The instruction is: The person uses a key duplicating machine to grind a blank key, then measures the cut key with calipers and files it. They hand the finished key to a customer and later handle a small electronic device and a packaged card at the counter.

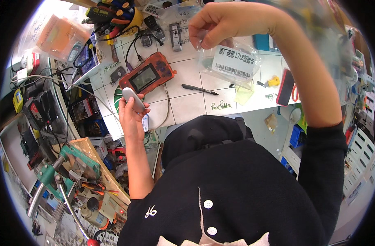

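My right hand [224, 24] is raised close to the camera and pinches the top edge of a clear plastic bag [230, 61] with a white barcode label, which hangs below the fingers. My left hand [130, 115] is held lower at the worktop's near edge and grips a small white oval device [132, 98]. Just beyond my left hand lies an orange handheld device with a dark screen [148, 75], with cables running from it.
The white tiled worktop [187, 104] carries a black pen [199, 89], a red-edged phone [286, 87], a yellow tool [272, 81], remote-like parts and a yellow tool holder [118, 18]. Shelves of tools and boxes [56, 123] crowd the left; drawer units [359, 151] stand at the right.
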Action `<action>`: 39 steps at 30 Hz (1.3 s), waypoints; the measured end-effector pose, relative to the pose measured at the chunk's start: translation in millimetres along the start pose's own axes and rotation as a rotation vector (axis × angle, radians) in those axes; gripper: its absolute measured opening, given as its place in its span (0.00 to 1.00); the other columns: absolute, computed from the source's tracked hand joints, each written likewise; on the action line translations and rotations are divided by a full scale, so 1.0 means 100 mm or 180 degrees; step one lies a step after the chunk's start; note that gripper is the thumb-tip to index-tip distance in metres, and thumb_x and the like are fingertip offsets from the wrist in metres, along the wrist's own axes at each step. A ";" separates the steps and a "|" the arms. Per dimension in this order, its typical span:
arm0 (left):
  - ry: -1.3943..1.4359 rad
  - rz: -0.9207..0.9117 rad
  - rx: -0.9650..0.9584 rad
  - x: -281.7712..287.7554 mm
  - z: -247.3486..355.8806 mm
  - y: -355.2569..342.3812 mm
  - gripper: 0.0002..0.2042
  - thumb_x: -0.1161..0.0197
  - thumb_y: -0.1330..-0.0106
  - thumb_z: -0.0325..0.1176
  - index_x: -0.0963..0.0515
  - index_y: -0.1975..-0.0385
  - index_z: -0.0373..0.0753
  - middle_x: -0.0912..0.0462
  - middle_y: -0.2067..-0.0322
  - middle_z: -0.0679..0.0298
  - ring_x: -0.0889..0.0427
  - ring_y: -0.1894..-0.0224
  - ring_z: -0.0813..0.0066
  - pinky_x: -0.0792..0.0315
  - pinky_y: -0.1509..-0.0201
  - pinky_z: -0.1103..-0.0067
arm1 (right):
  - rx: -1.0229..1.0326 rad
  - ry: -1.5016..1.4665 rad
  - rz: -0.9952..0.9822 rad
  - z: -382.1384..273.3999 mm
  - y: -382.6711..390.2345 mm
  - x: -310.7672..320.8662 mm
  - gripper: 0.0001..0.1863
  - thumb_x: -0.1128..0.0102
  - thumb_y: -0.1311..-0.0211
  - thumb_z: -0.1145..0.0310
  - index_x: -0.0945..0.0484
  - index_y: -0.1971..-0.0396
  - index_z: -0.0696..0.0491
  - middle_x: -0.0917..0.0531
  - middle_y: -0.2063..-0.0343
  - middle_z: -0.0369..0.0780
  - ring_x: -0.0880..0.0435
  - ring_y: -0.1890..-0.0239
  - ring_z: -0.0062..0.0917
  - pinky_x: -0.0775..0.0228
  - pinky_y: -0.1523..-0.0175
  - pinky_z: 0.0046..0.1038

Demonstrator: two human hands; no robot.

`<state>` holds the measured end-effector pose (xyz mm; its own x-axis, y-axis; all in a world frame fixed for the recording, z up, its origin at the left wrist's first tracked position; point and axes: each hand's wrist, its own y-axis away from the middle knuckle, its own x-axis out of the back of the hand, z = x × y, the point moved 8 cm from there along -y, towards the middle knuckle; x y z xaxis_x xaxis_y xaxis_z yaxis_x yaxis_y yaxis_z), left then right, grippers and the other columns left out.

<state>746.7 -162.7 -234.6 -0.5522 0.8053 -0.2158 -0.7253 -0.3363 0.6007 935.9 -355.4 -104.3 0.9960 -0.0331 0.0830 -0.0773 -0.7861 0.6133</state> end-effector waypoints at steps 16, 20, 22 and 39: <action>0.0033 -0.0239 -0.0008 -0.21 0.02 0.04 0.13 0.46 0.39 0.35 0.37 0.57 0.39 0.23 0.65 0.59 0.22 0.72 0.73 0.26 0.70 0.79 | -0.0091 0.0235 0.0180 -0.24 0.17 0.12 0.08 0.48 0.47 0.68 0.26 0.70 0.56 0.27 0.79 0.31 0.29 0.76 0.15 0.33 0.68 0.19; 0.0041 -0.0251 -0.0018 -0.20 0.02 0.04 0.13 0.46 0.39 0.35 0.37 0.57 0.39 0.23 0.65 0.59 0.22 0.72 0.73 0.26 0.70 0.79 | -0.0184 0.0301 0.0247 -0.22 0.16 0.13 0.08 0.48 0.47 0.68 0.26 0.70 0.56 0.27 0.79 0.31 0.30 0.76 0.15 0.34 0.68 0.18; 0.0041 -0.0248 -0.0011 -0.20 0.02 0.04 0.13 0.46 0.39 0.35 0.37 0.57 0.39 0.23 0.65 0.59 0.22 0.72 0.73 0.26 0.70 0.79 | -0.0208 0.0313 0.0251 -0.22 0.15 0.14 0.08 0.48 0.47 0.68 0.26 0.70 0.56 0.27 0.79 0.31 0.30 0.76 0.15 0.34 0.68 0.18; -0.0043 -0.0259 0.0038 -0.19 0.01 0.04 0.09 0.50 0.36 0.35 0.36 0.60 0.42 0.24 0.64 0.59 0.23 0.70 0.73 0.27 0.67 0.78 | -0.0461 0.0737 0.0420 -0.26 0.15 0.16 0.08 0.48 0.47 0.68 0.26 0.73 0.56 0.27 0.81 0.31 0.30 0.78 0.15 0.35 0.70 0.18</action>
<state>754.6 -178.7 -227.8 -0.4859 0.8363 -0.2540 -0.7626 -0.2637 0.5907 949.6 -351.7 -73.4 0.9414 0.0256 0.3363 -0.2276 -0.6876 0.6895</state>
